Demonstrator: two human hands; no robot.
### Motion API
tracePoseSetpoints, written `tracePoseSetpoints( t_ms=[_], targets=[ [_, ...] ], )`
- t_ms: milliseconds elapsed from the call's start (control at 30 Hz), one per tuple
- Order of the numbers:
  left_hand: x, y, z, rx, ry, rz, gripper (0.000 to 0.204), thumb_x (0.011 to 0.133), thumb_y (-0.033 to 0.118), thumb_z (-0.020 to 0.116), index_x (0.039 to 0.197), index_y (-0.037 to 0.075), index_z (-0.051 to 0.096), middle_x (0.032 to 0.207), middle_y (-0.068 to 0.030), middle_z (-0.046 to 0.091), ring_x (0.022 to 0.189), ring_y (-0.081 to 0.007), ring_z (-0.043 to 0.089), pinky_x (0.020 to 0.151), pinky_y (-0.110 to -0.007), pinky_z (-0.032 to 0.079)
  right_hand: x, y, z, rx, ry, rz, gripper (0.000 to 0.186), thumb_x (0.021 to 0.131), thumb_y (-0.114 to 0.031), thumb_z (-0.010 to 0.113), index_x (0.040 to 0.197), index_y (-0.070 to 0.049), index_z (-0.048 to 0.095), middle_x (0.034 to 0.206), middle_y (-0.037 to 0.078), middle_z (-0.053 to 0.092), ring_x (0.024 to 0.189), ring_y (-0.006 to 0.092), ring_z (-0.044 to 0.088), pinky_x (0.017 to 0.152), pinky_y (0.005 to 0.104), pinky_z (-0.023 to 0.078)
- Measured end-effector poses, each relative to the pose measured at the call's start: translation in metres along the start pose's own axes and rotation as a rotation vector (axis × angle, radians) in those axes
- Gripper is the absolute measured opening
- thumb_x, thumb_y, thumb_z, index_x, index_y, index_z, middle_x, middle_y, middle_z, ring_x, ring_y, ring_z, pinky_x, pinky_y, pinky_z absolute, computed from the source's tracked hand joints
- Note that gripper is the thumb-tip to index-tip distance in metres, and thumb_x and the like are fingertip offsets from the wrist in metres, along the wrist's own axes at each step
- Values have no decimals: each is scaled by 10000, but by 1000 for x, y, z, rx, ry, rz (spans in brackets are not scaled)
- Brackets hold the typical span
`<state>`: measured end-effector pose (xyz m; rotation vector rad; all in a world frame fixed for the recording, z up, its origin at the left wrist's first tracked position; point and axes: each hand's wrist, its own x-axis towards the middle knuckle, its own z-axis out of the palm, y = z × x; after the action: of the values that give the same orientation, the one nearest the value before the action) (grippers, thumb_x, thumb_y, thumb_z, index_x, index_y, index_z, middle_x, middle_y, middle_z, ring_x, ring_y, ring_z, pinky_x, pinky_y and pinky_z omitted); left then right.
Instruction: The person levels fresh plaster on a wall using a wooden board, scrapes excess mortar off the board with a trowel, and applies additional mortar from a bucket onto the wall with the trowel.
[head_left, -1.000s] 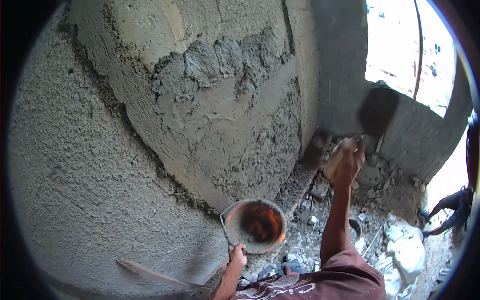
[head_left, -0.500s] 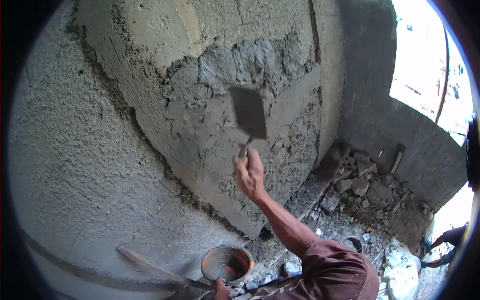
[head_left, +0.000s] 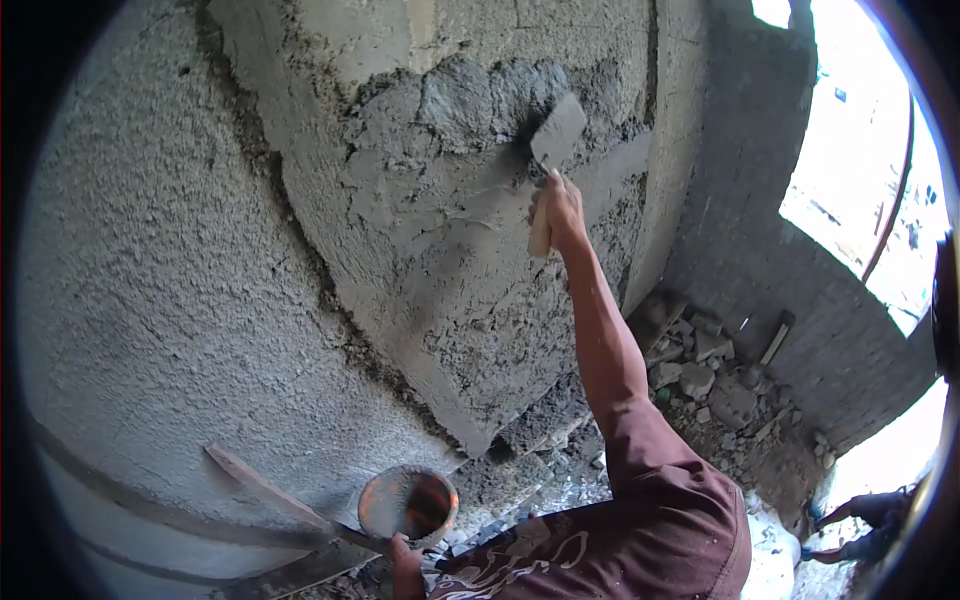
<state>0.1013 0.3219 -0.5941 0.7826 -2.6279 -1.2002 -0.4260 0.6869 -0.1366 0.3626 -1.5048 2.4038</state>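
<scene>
My right hand [head_left: 562, 208] is closed round the wooden handle of a trowel [head_left: 560, 132], raised at arm's length. Its flat blade is at the wet grey mortar [head_left: 455, 105] on the upper wall; whether it touches is hard to tell. Smoother spread mortar covers the wall face below the blade. Low down, my left hand [head_left: 404, 558] grips the near rim of a round bucket [head_left: 432, 500] with an orange inside, smeared with mortar. Some grey mortar shows within it, partly in shadow.
A wooden board [head_left: 265, 488] leans by the wall, left of the bucket. Broken stones and rubble [head_left: 725, 395] lie in the right corner, where a hammer-like tool [head_left: 778, 338] stands. A pale sack [head_left: 768, 560] and another person's legs [head_left: 865, 520] are at lower right.
My right hand has carried the trowel up and to the right, and the blade has turned to lean rightward. The view has shifted; my left hand still grips the bucket.
</scene>
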Motion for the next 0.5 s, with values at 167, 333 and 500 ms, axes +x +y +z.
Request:
tracePoseSetpoints(
  t_ms=[167,333,500],
  targets=[
    [-3,42,2,99,92,16,547,639,24,725,1075,0,397,987,-214,471,955,-313,459,877,-382,352,-5,-12,67,-69,-86,126,280,932,-304,385,845,-41,430,658,67,468,507,176,490,433,336,440],
    [9,54,-13,-56,-35,-60,542,668,-9,702,1114,4,395,1001,-208,463,953,-288,472,860,-356,372,-48,-22,115,-115,-142,119,289,941,-302,377,835,-43,448,662,61,471,498,156,482,430,328,433],
    [36,33,-22,-88,-155,32,547,695,3,688,1144,15,375,1015,-221,464,974,-290,473,858,-356,379,-92,-25,153,-264,-199,30,285,950,-291,365,859,-32,440,656,61,481,502,151,495,416,317,446]
  ],
)
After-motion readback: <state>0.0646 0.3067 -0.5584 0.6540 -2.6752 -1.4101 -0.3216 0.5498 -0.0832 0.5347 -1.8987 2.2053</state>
